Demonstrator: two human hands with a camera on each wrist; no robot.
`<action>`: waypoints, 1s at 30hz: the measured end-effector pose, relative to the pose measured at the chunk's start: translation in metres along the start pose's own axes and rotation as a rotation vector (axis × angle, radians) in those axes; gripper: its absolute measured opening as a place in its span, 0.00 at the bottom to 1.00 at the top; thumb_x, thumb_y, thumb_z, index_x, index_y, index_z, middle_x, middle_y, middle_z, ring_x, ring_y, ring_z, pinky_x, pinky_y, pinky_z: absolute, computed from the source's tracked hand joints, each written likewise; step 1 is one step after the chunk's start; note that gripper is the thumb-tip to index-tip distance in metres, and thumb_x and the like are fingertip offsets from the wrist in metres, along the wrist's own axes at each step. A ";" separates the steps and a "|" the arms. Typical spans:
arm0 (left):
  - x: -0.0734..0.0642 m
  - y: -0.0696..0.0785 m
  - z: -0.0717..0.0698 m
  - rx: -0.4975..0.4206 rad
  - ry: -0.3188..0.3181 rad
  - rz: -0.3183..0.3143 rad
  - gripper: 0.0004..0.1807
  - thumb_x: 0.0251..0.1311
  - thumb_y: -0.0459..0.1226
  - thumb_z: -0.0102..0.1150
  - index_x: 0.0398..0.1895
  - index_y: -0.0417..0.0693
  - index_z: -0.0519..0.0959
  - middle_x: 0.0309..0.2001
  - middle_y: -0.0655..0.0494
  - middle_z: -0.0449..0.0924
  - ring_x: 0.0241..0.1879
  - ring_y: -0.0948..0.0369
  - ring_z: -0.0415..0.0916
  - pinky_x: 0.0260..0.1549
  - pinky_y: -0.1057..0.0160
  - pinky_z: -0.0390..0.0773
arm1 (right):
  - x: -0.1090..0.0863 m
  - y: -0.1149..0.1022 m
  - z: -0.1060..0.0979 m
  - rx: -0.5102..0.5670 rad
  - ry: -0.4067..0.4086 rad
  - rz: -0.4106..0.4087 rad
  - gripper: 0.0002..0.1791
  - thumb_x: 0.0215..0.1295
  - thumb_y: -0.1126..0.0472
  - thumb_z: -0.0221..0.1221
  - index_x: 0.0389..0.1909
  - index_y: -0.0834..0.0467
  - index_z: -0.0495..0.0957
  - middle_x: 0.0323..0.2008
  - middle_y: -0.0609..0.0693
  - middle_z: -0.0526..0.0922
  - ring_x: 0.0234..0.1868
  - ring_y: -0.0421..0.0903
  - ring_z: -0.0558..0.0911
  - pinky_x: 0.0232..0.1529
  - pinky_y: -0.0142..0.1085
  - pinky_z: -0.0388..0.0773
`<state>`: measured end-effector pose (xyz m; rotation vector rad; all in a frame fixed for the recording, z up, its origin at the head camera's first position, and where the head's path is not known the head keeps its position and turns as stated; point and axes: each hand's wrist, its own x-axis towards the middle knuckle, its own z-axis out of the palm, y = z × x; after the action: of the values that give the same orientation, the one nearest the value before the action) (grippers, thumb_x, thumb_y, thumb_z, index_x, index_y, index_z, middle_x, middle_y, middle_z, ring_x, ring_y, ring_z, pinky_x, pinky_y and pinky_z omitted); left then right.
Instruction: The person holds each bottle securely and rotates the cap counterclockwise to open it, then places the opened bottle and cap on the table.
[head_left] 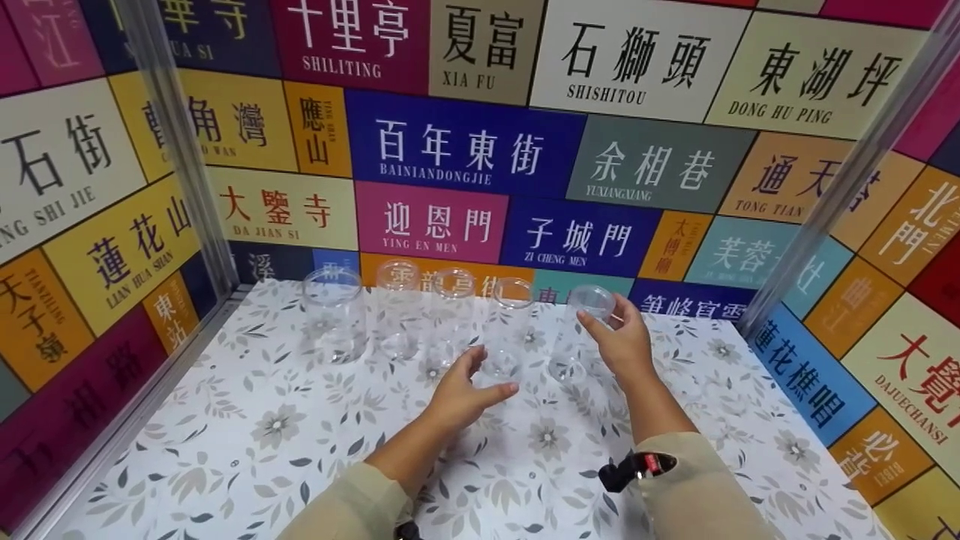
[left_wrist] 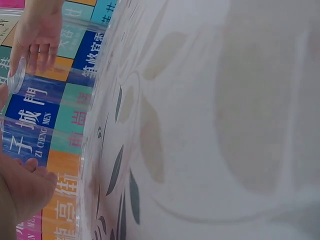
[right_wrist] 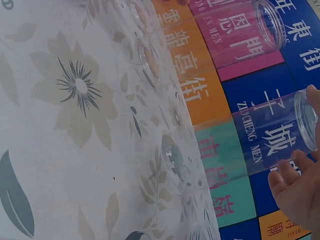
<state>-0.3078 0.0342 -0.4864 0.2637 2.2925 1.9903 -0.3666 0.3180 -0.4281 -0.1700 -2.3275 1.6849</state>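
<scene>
My right hand (head_left: 625, 341) grips a clear plastic jar (head_left: 568, 346) near its rim, thumb on one side and fingers on the other. That jar stands slightly tilted at the right end of a row of similar clear jars. Just in front of the neighbouring jar (head_left: 510, 326) is my left hand (head_left: 459, 396), thumb spread from its fingers and nothing held; whether it touches that jar cannot be told. In the right wrist view, the right hand (right_wrist: 300, 187) curls around the rim end of its jar (right_wrist: 265, 132). The left wrist view shows the left hand (left_wrist: 30, 192) with relaxed fingers.
Further left in the row stand a wider clear jar (head_left: 334, 319) and two slimmer jars, one of them a clear jar (head_left: 454, 315). The table (head_left: 285, 480) has a white leaf-and-flower cover. Colourful walls (head_left: 465, 150) with printed signs enclose its back and sides.
</scene>
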 end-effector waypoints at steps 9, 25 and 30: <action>-0.002 -0.001 0.000 -0.006 -0.015 0.001 0.55 0.59 0.50 0.79 0.84 0.45 0.59 0.84 0.47 0.62 0.85 0.46 0.56 0.82 0.43 0.62 | -0.003 0.000 0.001 0.044 0.002 0.000 0.52 0.66 0.42 0.73 0.83 0.55 0.59 0.78 0.59 0.69 0.80 0.56 0.70 0.79 0.51 0.72; -0.005 -0.004 -0.003 -0.015 -0.034 0.050 0.56 0.60 0.50 0.78 0.84 0.41 0.57 0.84 0.43 0.61 0.85 0.44 0.55 0.83 0.41 0.60 | -0.033 -0.012 0.006 0.050 -0.008 0.010 0.50 0.64 0.37 0.73 0.81 0.51 0.64 0.71 0.56 0.76 0.69 0.51 0.79 0.69 0.43 0.80; -0.006 -0.007 -0.005 -0.011 -0.042 0.058 0.55 0.60 0.50 0.78 0.84 0.42 0.58 0.83 0.42 0.62 0.85 0.44 0.56 0.82 0.40 0.61 | -0.048 -0.016 0.012 0.083 -0.035 -0.014 0.47 0.65 0.39 0.73 0.79 0.52 0.66 0.71 0.56 0.77 0.66 0.50 0.79 0.60 0.31 0.80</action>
<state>-0.3028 0.0273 -0.4929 0.3714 2.2723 2.0035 -0.3230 0.2902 -0.4232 -0.1083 -2.2734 1.7873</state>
